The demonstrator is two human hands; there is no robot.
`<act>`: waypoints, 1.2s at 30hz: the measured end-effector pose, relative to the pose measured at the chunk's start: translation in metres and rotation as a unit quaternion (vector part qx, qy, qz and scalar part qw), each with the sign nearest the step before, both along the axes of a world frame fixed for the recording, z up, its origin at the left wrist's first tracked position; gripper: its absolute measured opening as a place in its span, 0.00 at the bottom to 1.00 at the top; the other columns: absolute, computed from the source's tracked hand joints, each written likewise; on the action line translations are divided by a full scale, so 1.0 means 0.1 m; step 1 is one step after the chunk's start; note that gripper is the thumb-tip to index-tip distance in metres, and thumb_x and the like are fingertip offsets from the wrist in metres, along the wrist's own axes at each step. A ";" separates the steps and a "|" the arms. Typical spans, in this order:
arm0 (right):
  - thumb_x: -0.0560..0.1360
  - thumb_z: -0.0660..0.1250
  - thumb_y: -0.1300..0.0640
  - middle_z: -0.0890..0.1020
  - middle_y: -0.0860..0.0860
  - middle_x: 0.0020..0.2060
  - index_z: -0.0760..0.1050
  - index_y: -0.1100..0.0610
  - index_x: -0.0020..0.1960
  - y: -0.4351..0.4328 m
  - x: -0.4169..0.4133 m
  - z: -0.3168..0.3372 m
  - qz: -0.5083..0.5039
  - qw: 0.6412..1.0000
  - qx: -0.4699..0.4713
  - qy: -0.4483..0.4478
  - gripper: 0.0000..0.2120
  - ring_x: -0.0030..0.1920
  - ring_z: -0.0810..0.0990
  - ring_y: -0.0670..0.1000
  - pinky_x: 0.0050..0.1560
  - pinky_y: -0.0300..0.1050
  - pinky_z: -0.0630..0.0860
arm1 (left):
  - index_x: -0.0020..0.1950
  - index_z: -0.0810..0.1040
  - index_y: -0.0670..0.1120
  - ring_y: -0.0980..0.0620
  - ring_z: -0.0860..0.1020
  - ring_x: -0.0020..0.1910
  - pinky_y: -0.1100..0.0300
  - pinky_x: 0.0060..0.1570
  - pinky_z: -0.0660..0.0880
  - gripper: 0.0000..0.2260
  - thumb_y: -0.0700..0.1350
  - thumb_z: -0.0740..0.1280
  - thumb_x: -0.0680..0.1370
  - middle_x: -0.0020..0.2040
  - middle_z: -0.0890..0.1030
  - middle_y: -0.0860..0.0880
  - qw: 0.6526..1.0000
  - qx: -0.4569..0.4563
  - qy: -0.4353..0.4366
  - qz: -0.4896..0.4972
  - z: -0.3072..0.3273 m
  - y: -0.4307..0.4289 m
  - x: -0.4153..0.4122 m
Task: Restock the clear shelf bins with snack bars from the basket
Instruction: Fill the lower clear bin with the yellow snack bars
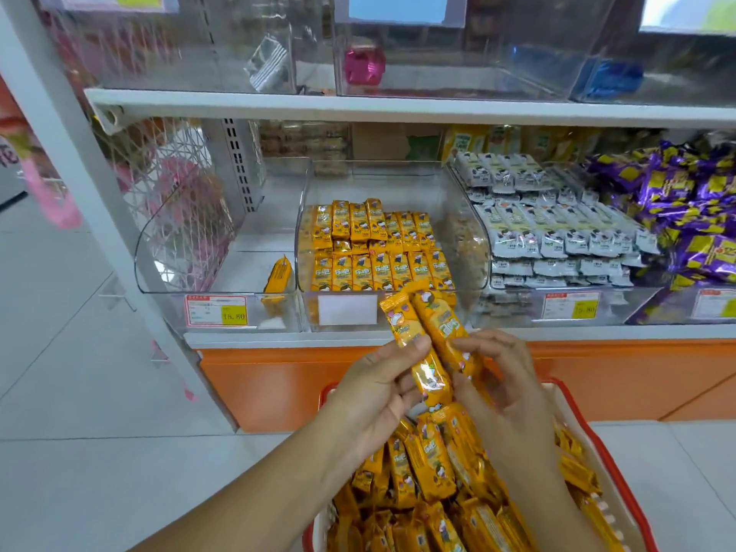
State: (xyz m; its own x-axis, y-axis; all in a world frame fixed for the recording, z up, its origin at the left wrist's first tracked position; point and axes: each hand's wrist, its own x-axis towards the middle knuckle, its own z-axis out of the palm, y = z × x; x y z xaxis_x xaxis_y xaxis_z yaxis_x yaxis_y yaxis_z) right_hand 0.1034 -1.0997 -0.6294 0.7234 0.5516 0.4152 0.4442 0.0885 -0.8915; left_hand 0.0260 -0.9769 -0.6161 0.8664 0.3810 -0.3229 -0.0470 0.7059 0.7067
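Two yellow snack bars (428, 336) are held side by side above the basket, just below the shelf edge. My left hand (378, 388) grips the left bar with its thumb on top. My right hand (502, 376) pinches the right bar from the other side. The red-rimmed basket (589, 428) below is packed with several more yellow bars (430, 472). The middle clear bin (470, 233) on the lower shelf holds neat rows of the same yellow bars (374, 249). The left clear bin (179, 249) holds a single yellow bar (278, 277).
Clear bins to the right hold white snack bars (557, 229) and purple-wrapped sweets (689, 217). The upper shelf (398, 107) carries nearly empty clear bins. Price tags (217, 310) sit on the bin fronts. An orange base panel (278, 388) runs under the shelf.
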 end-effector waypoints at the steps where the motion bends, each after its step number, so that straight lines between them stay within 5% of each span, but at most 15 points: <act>1: 0.69 0.71 0.51 0.74 0.43 0.55 0.79 0.42 0.50 -0.01 0.00 -0.01 0.015 1.000 -0.015 0.006 0.11 0.60 0.74 0.43 0.55 0.39 0.75 | 0.48 0.82 0.42 0.52 0.83 0.38 0.61 0.37 0.80 0.11 0.42 0.71 0.67 0.44 0.85 0.44 1.000 0.014 0.002 0.006 0.02 0.01 0.01; 5: 0.63 0.69 0.31 0.71 0.38 0.62 0.74 0.42 0.50 0.05 -0.02 -0.05 -0.024 0.993 -0.101 -0.056 0.22 0.62 0.72 0.41 0.56 0.40 0.71 | 0.53 0.81 0.42 0.51 0.83 0.45 0.61 0.42 0.80 0.13 0.42 0.71 0.69 0.50 0.84 0.44 0.995 0.097 0.010 0.016 0.08 0.07 0.08; 8: 0.63 0.71 0.38 0.70 0.40 0.57 0.67 0.42 0.48 0.16 0.00 0.01 -0.069 0.987 -0.096 -0.108 0.19 0.57 0.72 0.42 0.52 0.36 0.70 | 0.56 0.80 0.40 0.44 0.81 0.53 0.45 0.60 0.75 0.19 0.46 0.74 0.68 0.54 0.83 0.42 0.987 0.158 0.019 0.011 0.17 0.09 0.15; 10: 0.65 0.69 0.43 0.69 0.42 0.54 0.64 0.43 0.48 0.23 0.05 0.06 -0.089 0.986 -0.075 -0.122 0.17 0.55 0.71 0.43 0.50 0.31 0.69 | 0.56 0.80 0.41 0.42 0.79 0.55 0.39 0.63 0.70 0.23 0.56 0.73 0.69 0.55 0.82 0.42 0.984 0.176 0.018 0.005 0.26 0.13 0.21; 16: 0.65 0.70 0.51 0.68 0.41 0.51 0.63 0.45 0.54 0.41 0.20 0.28 -0.077 0.979 -0.089 -0.167 0.22 0.55 0.71 0.47 0.53 0.41 0.72 | 0.65 0.73 0.43 0.46 0.80 0.57 0.57 0.50 0.80 0.31 0.64 0.55 0.73 0.58 0.81 0.42 0.993 0.112 -0.005 -0.034 0.47 0.39 0.30; 22: 0.66 0.76 0.46 0.71 0.44 0.51 0.65 0.48 0.56 0.54 0.31 0.39 -0.060 0.976 -0.118 -0.174 0.26 0.52 0.72 0.46 0.47 0.35 0.72 | 0.58 0.77 0.37 0.43 0.81 0.52 0.53 0.52 0.78 0.18 0.48 0.64 0.74 0.56 0.81 0.39 0.991 0.129 -0.041 -0.013 0.48 0.51 0.31; 25: 0.65 0.75 0.45 0.71 0.42 0.54 0.62 0.48 0.67 0.60 0.44 0.53 -0.036 0.975 -0.164 -0.142 0.36 0.55 0.71 0.40 0.48 0.28 0.69 | 0.57 0.75 0.32 0.43 0.81 0.50 0.55 0.53 0.78 0.18 0.43 0.66 0.73 0.54 0.81 0.37 0.989 0.142 -0.045 -0.020 0.48 0.55 0.30; 28: 0.66 0.75 0.51 0.69 0.44 0.55 0.64 0.49 0.71 0.72 0.74 0.78 0.000 0.934 -0.265 -0.241 0.37 0.54 0.72 0.44 0.48 0.36 0.69 | 0.55 0.78 0.37 0.45 0.81 0.54 0.57 0.56 0.78 0.15 0.43 0.67 0.72 0.53 0.83 0.40 0.977 0.212 -0.008 0.006 0.57 0.64 0.28; 31: 0.65 0.76 0.55 0.68 0.47 0.57 0.66 0.51 0.70 0.93 1.11 1.04 0.025 0.877 -0.341 -0.337 0.36 0.55 0.70 0.47 0.51 0.40 0.67 | 0.50 0.80 0.47 0.51 0.83 0.50 0.60 0.52 0.79 0.05 0.40 0.66 0.77 0.51 0.84 0.45 0.905 0.396 0.101 0.120 0.62 0.86 0.25; 36: 0.64 0.76 0.59 0.69 0.52 0.60 0.67 0.52 0.68 1.41 1.71 1.12 0.088 0.772 -0.445 -0.445 0.35 0.62 0.68 0.54 0.60 0.48 0.68 | 0.65 0.74 0.45 0.55 0.73 0.55 0.68 0.50 0.64 0.16 0.42 0.65 0.77 0.59 0.77 0.53 0.676 0.624 0.236 0.313 0.58 1.13 0.15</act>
